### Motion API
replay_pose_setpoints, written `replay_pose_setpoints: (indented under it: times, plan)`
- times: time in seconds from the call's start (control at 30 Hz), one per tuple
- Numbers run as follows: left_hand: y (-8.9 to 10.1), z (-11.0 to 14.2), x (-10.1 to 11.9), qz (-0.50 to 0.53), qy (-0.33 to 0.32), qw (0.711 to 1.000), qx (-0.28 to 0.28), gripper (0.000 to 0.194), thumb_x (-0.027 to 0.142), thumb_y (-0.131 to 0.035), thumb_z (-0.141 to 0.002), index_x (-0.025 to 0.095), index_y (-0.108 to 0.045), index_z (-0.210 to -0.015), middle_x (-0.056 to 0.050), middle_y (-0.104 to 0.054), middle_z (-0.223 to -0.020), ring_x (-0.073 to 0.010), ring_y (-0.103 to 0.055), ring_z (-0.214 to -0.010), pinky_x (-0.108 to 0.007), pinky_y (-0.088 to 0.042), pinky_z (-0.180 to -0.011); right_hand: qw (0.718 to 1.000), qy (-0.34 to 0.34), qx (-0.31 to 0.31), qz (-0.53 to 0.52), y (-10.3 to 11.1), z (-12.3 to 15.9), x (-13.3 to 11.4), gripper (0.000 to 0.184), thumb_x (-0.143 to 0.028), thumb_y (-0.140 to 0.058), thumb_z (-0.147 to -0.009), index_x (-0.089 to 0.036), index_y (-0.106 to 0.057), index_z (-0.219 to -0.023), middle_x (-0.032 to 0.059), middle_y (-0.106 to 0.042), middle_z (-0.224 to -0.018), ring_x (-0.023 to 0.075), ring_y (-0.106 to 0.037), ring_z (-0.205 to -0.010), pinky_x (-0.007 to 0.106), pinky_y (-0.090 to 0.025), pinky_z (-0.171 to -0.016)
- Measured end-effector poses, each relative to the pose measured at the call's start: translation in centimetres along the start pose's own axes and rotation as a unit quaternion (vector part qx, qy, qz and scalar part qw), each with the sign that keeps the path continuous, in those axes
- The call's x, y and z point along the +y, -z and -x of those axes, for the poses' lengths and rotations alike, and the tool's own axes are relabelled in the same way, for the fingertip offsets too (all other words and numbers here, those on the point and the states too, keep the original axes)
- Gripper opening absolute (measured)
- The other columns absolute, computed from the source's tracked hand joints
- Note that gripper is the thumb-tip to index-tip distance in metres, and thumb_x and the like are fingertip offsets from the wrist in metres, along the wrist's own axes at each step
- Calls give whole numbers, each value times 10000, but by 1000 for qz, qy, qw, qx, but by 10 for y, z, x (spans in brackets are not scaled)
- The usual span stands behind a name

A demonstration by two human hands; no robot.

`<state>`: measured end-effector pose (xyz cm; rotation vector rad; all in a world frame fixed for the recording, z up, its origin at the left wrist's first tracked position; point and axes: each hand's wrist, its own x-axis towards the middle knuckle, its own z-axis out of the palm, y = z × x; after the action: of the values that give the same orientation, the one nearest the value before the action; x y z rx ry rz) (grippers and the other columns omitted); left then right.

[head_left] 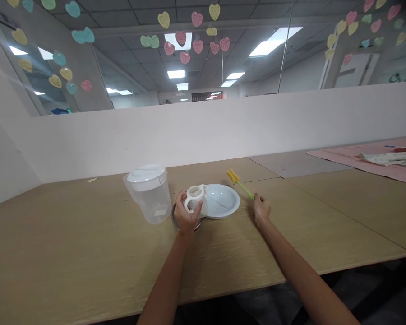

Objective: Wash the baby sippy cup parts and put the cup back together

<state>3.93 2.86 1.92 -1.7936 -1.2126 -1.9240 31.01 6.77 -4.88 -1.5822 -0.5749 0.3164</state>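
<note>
My left hand (pixel 186 213) is closed around a white cup with loop handles (pixel 196 193), its round opening facing up toward me. Behind that hand, a round dark-rimmed dish (pixel 175 220) shows only in part. My right hand (pixel 262 207) grips the green handle of a bottle brush (pixel 244 187); the yellow sponge head points up and to the left, away from the cup. Between the hands lies a white oval basin (pixel 228 203), its left edge hidden by the cup. A clear plastic pitcher with a white lid (pixel 154 198) stands left of my left hand.
The wooden table (pixel 88 253) meets a white wall (pixel 203 131) with a mirror-like window above. A small flat pale piece (pixel 92 180) lies back left. At the far right, a pink cloth (pixel 362 164) bears a whitish cloth (pixel 397 159) and a reddish item.
</note>
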Motion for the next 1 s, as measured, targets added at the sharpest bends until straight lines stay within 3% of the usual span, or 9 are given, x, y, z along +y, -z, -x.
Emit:
replay_pose_setpoints:
  times: [0.07,0.13,0.23,0.33,0.5,0.7,0.83,1.0]
  plan:
    - [0,6,5,13,-40,999,-12,582,567,-510,-780,127,-470,-1158,-121,-643,-962,-216,-644,-853,-328,-514,-722,996,33,-42,70,-1,4,-2,388,-466,-410,-775,-148,-621,-706,92,-637,-685,208,-549,-657,267,-319,-566]
    - [-1,14,12,30,-123,992,-22,573,587,-468,-789,128,-482,-1131,-115,-654,-915,-209,-652,-802,-329,-519,-694,984,68,-79,145,0,8,-6,432,-438,-355,-822,-120,-649,-814,126,-667,-787,219,-575,-717,270,-333,-590]
    - [-5,27,28,85,-263,959,-70,545,592,-455,-794,141,-507,-1094,-84,-673,-784,-178,-648,-679,-290,-516,-623,966,101,-112,211,2,12,-11,429,-389,-330,-858,-108,-650,-917,131,-677,-841,211,-593,-751,265,-350,-612]
    - [-9,38,39,77,-334,931,-125,545,609,-492,-769,165,-533,-1082,-80,-697,-786,-176,-661,-691,-270,-518,-637,950,118,-145,252,3,15,-15,399,-361,-337,-873,-118,-647,-938,116,-679,-845,194,-601,-762,252,-358,-622]
    - [-10,42,39,0,-309,927,-212,538,556,-543,-771,175,-528,-1151,-82,-708,-856,-152,-661,-644,-248,-520,-653,922,132,-174,320,4,22,-20,374,-336,-326,-905,-134,-633,-973,101,-678,-882,179,-611,-789,237,-349,-611]
    - [-8,34,39,15,-273,920,-279,557,521,-478,-818,146,-479,-1229,-63,-698,-780,-140,-650,-600,-228,-491,-560,895,151,-191,374,5,28,-27,361,-337,-319,-923,-152,-625,-972,97,-684,-892,177,-627,-825,232,-359,-625]
    - [-5,28,40,-1,-254,921,-296,504,511,-502,-793,169,-528,-1161,-56,-708,-797,-169,-660,-644,-263,-482,-576,879,148,-206,404,6,30,-31,353,-336,-337,-915,-160,-637,-967,102,-689,-927,181,-636,-828,231,-361,-603]
    - [-1,20,35,6,-292,903,-315,533,540,-505,-745,172,-561,-1127,-55,-701,-773,-191,-651,-646,-291,-464,-572,862,166,-227,421,8,35,-36,342,-316,-381,-889,-145,-673,-941,120,-693,-926,194,-645,-808,239,-354,-567]
